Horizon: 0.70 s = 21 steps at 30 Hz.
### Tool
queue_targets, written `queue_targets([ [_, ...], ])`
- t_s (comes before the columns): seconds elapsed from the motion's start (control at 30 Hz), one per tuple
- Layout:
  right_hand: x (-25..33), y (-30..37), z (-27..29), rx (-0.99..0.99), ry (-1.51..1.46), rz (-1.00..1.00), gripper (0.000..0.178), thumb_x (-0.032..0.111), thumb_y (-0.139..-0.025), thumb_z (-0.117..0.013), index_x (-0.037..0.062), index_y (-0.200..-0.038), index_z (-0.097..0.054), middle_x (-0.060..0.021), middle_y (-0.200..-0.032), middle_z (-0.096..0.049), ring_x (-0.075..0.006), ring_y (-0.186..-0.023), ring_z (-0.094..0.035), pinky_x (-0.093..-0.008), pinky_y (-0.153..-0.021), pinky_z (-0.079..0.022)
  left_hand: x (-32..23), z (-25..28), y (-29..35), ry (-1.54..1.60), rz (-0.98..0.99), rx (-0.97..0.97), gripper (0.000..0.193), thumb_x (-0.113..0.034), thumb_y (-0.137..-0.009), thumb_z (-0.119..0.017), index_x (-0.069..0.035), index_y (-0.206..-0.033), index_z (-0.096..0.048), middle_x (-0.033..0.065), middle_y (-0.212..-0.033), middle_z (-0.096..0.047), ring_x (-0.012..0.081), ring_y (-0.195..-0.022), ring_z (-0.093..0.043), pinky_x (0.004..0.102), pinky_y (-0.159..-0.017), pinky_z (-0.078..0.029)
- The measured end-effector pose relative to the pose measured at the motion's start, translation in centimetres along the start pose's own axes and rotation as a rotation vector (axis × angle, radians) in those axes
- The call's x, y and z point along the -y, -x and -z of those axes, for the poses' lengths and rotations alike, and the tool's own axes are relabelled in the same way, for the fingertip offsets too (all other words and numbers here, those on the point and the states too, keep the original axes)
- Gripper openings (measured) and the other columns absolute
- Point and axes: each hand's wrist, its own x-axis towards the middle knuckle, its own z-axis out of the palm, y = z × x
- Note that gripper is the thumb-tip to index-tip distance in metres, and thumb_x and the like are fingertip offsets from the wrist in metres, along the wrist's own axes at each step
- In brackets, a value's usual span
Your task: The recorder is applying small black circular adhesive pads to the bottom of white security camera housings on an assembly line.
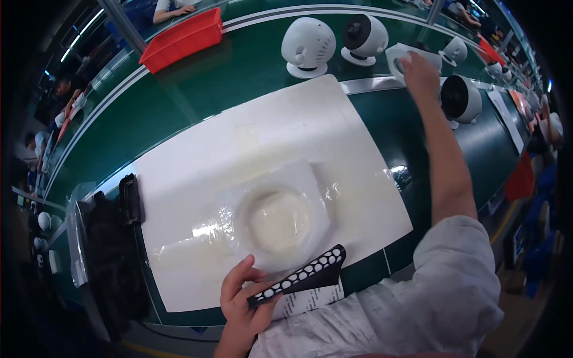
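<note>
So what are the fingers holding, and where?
Left fingers: a black strip with white dots, by its left end. Right fingers: on a white housing; whether gripped, I can't tell.

Light was bright over the white board (191, 146) and dim around the room's outer reaches. A lit tube (82, 37) glowed at the far left. Hard glare broke across the clear film (210, 230) on the board, and a highlight shone on the green worktop (382, 134) to the right. The near black strip (302, 273) looked fairly crisp; far background figures were soft. Straight edges bowed toward the black fisheye rim.
</note>
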Motion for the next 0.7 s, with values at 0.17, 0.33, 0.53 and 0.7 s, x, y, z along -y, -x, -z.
queue_targets([
  [0.17, 9.2, 1.9, 14.8, 0.294, -0.999, -0.085, 0.03, 0.031, -0.08, -0.058, 0.0059, -0.097, -0.057, -0.007, -0.074, -0.061, -0.014, -0.064, -0.059, -0.0257, -0.055, -0.046, -0.5, 0.1, 0.1, 0.025, -0.012, 0.033, 0.027, 0.004, -0.055, -0.068, 0.001, -0.079, -0.056, 0.0198, -0.104, -0.052, 0.0217, -0.071, -0.058, 0.0285, -0.063, -0.048],
  [0.33, 16.6, 5.5, 20.6, 0.826, -1.537, 0.178, 0.025, 0.024, -0.081, -0.059, 0.0025, -0.093, -0.056, -0.0024, -0.079, -0.058, -0.0062, -0.06, -0.052, -0.0171, -0.056, -0.04, -0.7, -0.1, 0.3, 0.086, -0.014, -0.037, 0.025, 0.003, -0.057, -0.068, 0.0, -0.078, -0.056, 0.0166, -0.093, -0.057, 0.0214, -0.068, -0.058, 0.0283, -0.06, -0.048],
  [0.53, 17.7, 4.8, 19.5, 1.395, -1.515, 0.025, 0.032, 0.031, -0.089, -0.041, 0.0027, -0.091, -0.056, -0.0057, -0.069, -0.059, -0.0095, -0.046, -0.051, -0.0202, -0.04, -0.038, -0.6, 0.4, 0.4, -0.052, -0.094, -0.035, 0.027, 0.001, -0.058, -0.07, -0.002, -0.081, -0.056, 0.0135, -0.084, -0.056, 0.0242, -0.07, -0.057, 0.0286, -0.06, -0.046],
  [0.7, 16.3, 2.5, 3.5, 0.58, -0.717, 0.013, 0.045, 0.045, -0.083, -0.044, 0.0043, -0.1, -0.055, -0.0119, -0.094, -0.058, -0.0263, -0.089, -0.055, -0.0328, -0.079, -0.04, -0.6, 0.0, 0.1, 0.002, -0.1, -0.039, 0.028, 0.002, -0.059, -0.07, 0.0, -0.082, -0.054, 0.0137, -0.084, -0.055, 0.0244, -0.072, -0.057, 0.0296, -0.062, -0.047],
])
